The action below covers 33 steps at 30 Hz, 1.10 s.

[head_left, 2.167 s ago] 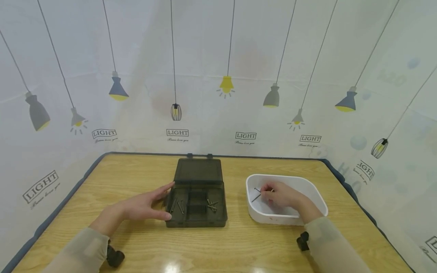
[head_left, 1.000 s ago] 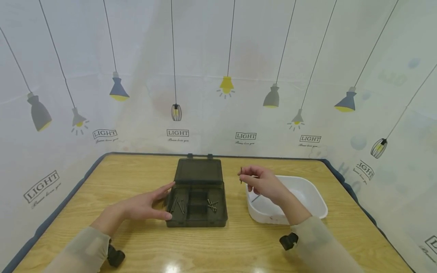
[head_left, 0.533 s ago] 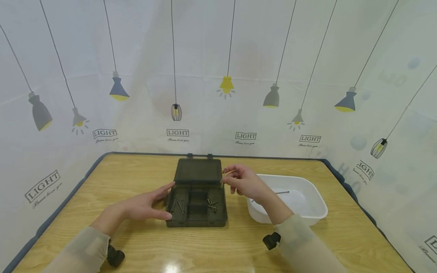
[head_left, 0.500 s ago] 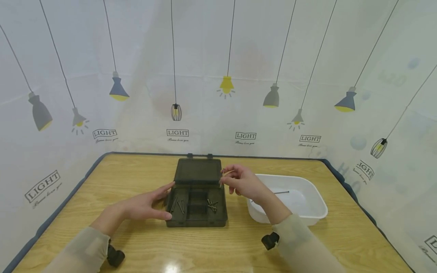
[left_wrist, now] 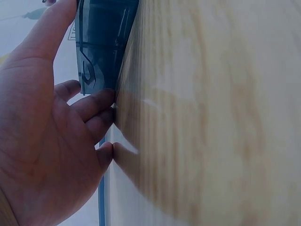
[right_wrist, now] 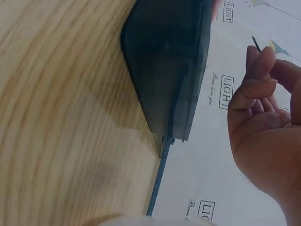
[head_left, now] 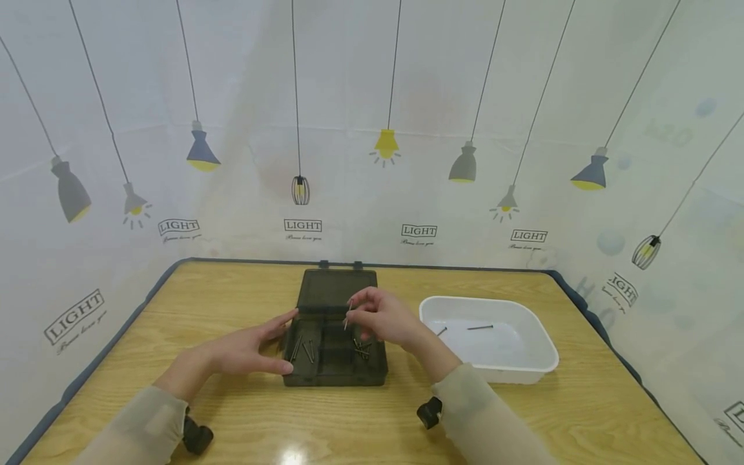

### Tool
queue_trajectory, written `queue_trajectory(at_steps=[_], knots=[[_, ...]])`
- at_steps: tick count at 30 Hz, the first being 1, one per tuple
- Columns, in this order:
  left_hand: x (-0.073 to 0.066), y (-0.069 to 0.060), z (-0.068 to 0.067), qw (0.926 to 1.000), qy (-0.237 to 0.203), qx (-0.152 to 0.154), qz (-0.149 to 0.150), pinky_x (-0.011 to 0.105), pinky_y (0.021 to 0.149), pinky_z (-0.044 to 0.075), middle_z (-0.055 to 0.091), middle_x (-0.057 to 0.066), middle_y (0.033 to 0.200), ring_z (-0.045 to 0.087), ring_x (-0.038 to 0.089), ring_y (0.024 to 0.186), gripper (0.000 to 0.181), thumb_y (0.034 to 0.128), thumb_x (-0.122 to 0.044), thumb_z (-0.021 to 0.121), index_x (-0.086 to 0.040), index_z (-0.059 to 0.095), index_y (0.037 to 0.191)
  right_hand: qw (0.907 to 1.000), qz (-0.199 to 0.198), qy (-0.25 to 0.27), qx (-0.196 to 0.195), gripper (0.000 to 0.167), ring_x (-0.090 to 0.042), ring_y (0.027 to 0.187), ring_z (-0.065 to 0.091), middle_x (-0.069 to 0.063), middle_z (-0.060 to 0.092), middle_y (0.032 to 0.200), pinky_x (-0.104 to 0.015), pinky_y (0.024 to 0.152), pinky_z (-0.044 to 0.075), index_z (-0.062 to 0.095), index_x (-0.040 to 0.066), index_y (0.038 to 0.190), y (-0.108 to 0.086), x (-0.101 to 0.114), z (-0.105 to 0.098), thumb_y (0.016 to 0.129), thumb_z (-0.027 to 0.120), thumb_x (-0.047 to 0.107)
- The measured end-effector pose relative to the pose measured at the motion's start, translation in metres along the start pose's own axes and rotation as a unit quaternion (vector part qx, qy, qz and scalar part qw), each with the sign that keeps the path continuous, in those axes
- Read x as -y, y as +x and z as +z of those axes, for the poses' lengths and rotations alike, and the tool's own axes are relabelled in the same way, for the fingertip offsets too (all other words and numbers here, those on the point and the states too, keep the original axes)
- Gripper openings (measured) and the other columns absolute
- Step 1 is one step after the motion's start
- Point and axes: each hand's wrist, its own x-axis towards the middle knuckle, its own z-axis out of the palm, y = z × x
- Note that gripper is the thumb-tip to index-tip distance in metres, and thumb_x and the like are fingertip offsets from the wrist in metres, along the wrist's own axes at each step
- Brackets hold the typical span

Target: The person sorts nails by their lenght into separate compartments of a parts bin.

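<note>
My right hand (head_left: 380,316) pinches a slim metal screw (head_left: 347,315) above the dark, see-through storage box (head_left: 334,380). In the right wrist view, the pointed end of the screw (right_wrist: 256,43) sticks out past the fingertips. The box lies with its lid (head_left: 334,289) folded back, divided into compartments. Several screws (head_left: 308,351) lie in its left compartment, and several more screws (head_left: 361,352) lie in the right one. My left hand (head_left: 244,352) rests against the box's left side, thumb at the front corner, fingers spread. Its fingertips touch the box (left_wrist: 101,47) in the left wrist view.
A white tray (head_left: 494,371) stands right of the box, with a loose screw (head_left: 480,327) and another screw (head_left: 442,331) inside. The wooden table (head_left: 325,420) has a dark edge, and a printed curtain (head_left: 349,84) hangs around it.
My right hand has lifted a screw out of the white tray and carried it left, over the storage box. My left hand has stayed at the box's side.
</note>
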Motion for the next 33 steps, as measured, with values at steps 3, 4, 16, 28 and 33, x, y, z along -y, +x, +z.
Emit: queue_trajectory(at_steps=[3,4,16,28,33], knots=[[-0.001,0.000,0.000,1.0000,0.002,0.000,0.000,0.074,0.130,0.024,0.030,0.021,0.180,0.030,0.045,0.166,0.113,0.0976,-0.057,0.080,-0.028,0.008,0.179,0.9999,0.007,0.001,0.008,0.026,-0.013,0.067,0.067,-0.005,0.083,0.106,-0.025,0.055,0.045,0.064,0.008,0.129,0.004,0.000,0.006,0.109,0.070,0.023],[-0.001,0.000,0.000,1.0000,0.001,0.000,-0.001,0.074,0.130,0.024,0.030,0.021,0.180,0.030,0.045,0.167,0.113,0.0977,-0.057,0.080,-0.028,0.008,0.179,0.9999,0.010,0.002,0.010,0.025,-0.013,0.066,0.067,-0.005,0.083,0.106,-0.025,0.055,0.045,0.064,0.007,0.129,0.005,0.000,0.008,0.110,0.068,0.022],[0.001,0.001,0.001,0.9999,-0.002,0.000,-0.014,0.072,0.132,0.022,0.029,0.022,0.180,0.027,0.045,0.167,0.113,0.0972,-0.058,0.080,-0.030,0.007,0.179,0.9998,0.019,0.006,0.010,0.023,-0.012,0.064,0.067,-0.009,0.083,0.105,-0.024,0.053,0.044,0.064,0.003,0.127,0.017,-0.001,0.030,0.111,0.067,0.019],[0.000,0.002,-0.001,1.0000,0.001,0.003,-0.006,0.074,0.130,0.025,0.031,0.022,0.179,0.030,0.046,0.166,0.113,0.0975,-0.057,0.080,-0.029,0.007,0.179,0.9996,0.025,0.006,0.013,0.019,-0.014,0.063,0.068,-0.008,0.083,0.102,-0.024,0.054,0.046,0.066,0.004,0.124,0.028,-0.001,0.048,0.110,0.068,0.018],[0.000,0.001,-0.001,1.0000,0.002,0.003,-0.003,0.074,0.130,0.025,0.031,0.022,0.179,0.029,0.045,0.166,0.113,0.0974,-0.057,0.080,-0.028,0.008,0.179,0.9995,0.025,-0.008,0.019,0.023,-0.016,0.064,0.068,-0.011,0.083,0.102,-0.028,0.061,0.047,0.067,0.003,0.126,0.028,0.002,0.053,0.109,0.069,0.018]])
